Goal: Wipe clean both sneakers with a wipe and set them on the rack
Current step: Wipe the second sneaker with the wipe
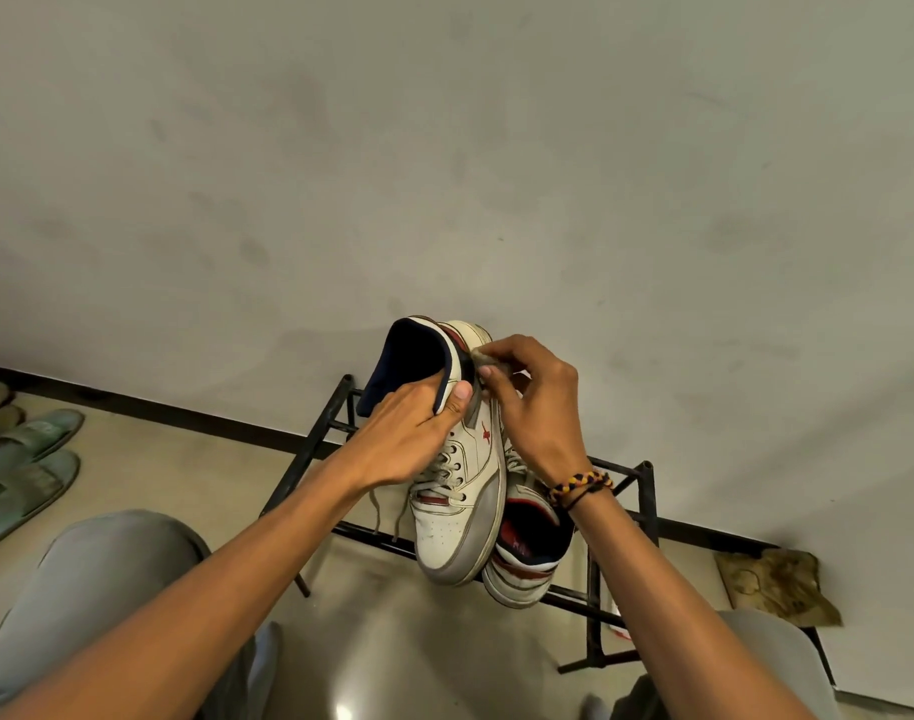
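My left hand (408,439) grips a white sneaker (460,517) with grey trim and a red logo by its dark collar, fingers inside the opening, thumb outside. It is held up in the air, heel away from me and toe pointing down toward me. My right hand (532,402) pinches a crumpled wipe (488,358) against the sneaker's heel side. The second sneaker (527,558) sits on the black metal rack (647,506) just below and right of the held one, partly hidden behind it.
A pale wall rises behind the rack. Green slippers (33,459) lie on the floor at the left. A dirty folded cloth (777,584) lies on the floor at the right. My knees in grey trousers fill the bottom corners.
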